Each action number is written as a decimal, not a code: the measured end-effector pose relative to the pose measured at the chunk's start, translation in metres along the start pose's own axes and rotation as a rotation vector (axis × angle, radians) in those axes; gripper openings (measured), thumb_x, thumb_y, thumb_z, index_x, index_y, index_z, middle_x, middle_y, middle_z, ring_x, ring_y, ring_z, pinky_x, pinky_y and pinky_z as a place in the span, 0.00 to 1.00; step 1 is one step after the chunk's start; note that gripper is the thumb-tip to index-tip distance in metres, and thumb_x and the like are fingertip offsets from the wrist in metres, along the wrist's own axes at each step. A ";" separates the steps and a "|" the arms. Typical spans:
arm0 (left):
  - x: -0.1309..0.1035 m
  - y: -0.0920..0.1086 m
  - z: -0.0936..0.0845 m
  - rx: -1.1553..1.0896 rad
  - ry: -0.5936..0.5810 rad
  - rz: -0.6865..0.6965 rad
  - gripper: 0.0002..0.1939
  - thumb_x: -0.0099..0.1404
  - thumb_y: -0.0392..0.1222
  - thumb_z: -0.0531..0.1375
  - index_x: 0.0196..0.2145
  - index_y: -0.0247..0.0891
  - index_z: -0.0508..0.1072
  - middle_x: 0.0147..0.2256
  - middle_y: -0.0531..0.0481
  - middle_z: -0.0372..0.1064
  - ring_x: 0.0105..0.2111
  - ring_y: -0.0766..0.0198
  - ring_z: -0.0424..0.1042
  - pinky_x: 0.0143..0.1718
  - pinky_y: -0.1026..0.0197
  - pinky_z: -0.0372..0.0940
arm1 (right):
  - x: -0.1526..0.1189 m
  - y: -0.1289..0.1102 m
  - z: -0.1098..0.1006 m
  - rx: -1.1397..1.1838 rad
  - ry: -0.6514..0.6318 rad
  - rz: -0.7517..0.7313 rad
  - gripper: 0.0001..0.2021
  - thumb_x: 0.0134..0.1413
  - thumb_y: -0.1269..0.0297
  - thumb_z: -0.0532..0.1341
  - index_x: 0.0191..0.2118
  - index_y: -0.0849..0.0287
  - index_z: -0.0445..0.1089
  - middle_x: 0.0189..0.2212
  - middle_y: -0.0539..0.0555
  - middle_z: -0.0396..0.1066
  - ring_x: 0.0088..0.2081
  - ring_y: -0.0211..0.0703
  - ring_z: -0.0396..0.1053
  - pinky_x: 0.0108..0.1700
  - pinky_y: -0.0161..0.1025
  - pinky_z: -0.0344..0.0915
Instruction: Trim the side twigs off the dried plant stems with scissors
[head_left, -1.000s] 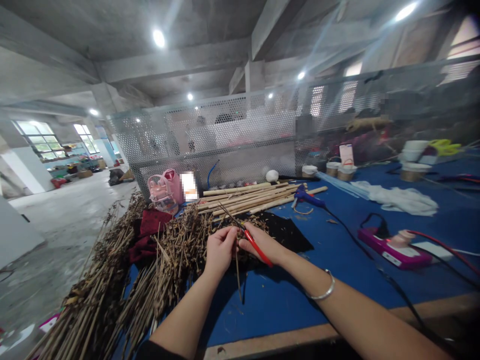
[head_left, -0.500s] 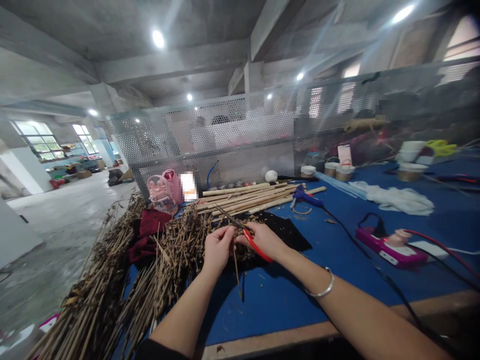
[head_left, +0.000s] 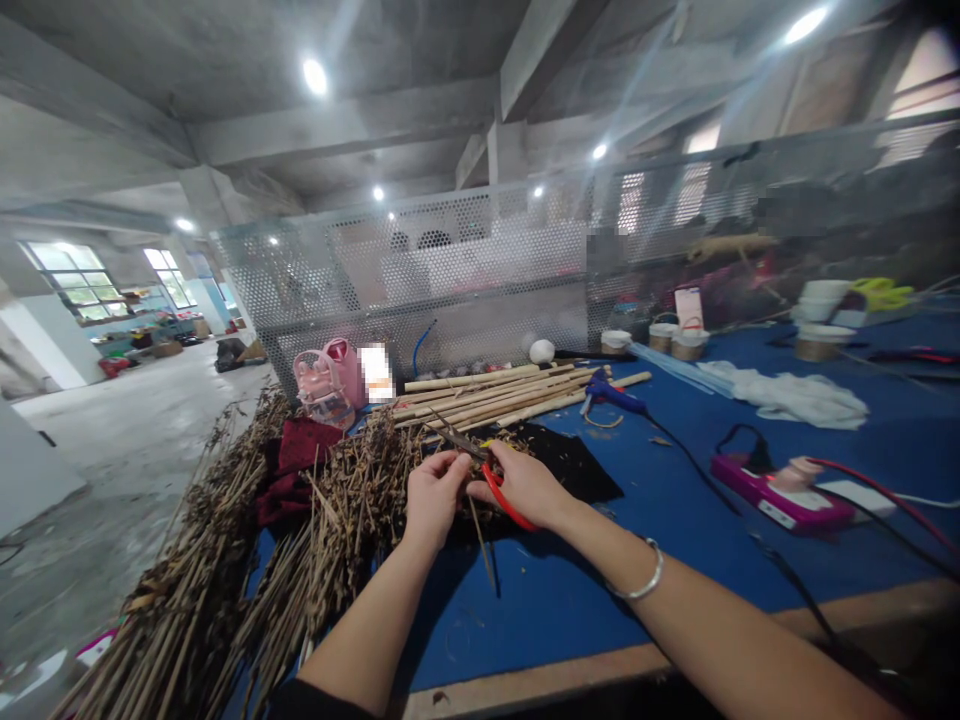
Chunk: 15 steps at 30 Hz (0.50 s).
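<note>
As the left hand [head_left: 432, 500] pinches 1 stem [head_left: 482, 540], the right [head_left: 529, 488] grips 1 scissors [head_left: 501, 494].

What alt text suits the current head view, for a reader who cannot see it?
A person's bare right hand holds red-handled metal scissors close to the bare left hand, which seems to pinch a thin brown stem. Dried brown plants lie at left on a blue table, pale wooden sticks farther back.
</note>
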<state>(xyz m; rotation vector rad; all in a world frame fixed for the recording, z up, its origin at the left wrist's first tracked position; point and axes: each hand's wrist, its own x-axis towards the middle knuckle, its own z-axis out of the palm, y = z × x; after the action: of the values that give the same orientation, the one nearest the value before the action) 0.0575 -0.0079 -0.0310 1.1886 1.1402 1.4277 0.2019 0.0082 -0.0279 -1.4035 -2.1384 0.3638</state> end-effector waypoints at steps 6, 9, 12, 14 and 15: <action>-0.002 0.003 0.002 -0.129 -0.029 -0.048 0.19 0.50 0.53 0.60 0.32 0.32 0.72 0.17 0.56 0.61 0.14 0.76 0.56 0.13 0.72 0.53 | 0.002 0.003 0.005 0.182 -0.019 0.010 0.17 0.47 0.50 0.58 0.37 0.58 0.64 0.28 0.52 0.68 0.29 0.39 0.64 0.29 0.33 0.54; -0.002 0.003 0.003 -0.205 -0.089 -0.086 0.20 0.49 0.52 0.61 0.34 0.32 0.72 0.20 0.54 0.64 0.17 0.74 0.61 0.14 0.72 0.56 | 0.003 0.005 0.005 0.239 -0.036 0.000 0.17 0.48 0.51 0.57 0.38 0.59 0.64 0.28 0.52 0.69 0.29 0.39 0.64 0.30 0.33 0.55; -0.001 0.002 0.002 -0.208 -0.095 -0.091 0.21 0.47 0.51 0.63 0.33 0.32 0.72 0.22 0.53 0.65 0.17 0.74 0.62 0.14 0.72 0.57 | 0.003 0.006 0.004 0.253 -0.064 -0.003 0.17 0.48 0.51 0.58 0.38 0.59 0.64 0.28 0.52 0.69 0.29 0.39 0.64 0.30 0.33 0.55; 0.000 0.001 0.002 -0.192 -0.082 -0.080 0.20 0.47 0.51 0.63 0.33 0.32 0.72 0.22 0.52 0.65 0.17 0.74 0.61 0.14 0.72 0.57 | 0.003 0.006 0.003 0.255 -0.080 -0.003 0.17 0.47 0.51 0.59 0.39 0.59 0.63 0.28 0.52 0.69 0.29 0.39 0.64 0.30 0.33 0.56; 0.000 0.001 0.002 -0.179 -0.074 -0.073 0.20 0.47 0.51 0.63 0.33 0.32 0.72 0.22 0.52 0.66 0.17 0.75 0.61 0.14 0.72 0.57 | 0.003 0.006 0.003 0.257 -0.084 -0.004 0.18 0.47 0.51 0.59 0.39 0.59 0.63 0.28 0.52 0.68 0.29 0.39 0.64 0.30 0.33 0.56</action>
<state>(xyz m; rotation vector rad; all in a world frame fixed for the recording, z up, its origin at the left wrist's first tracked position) 0.0590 -0.0079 -0.0301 1.0551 0.9741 1.3880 0.2038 0.0135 -0.0328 -1.2565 -2.0728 0.6810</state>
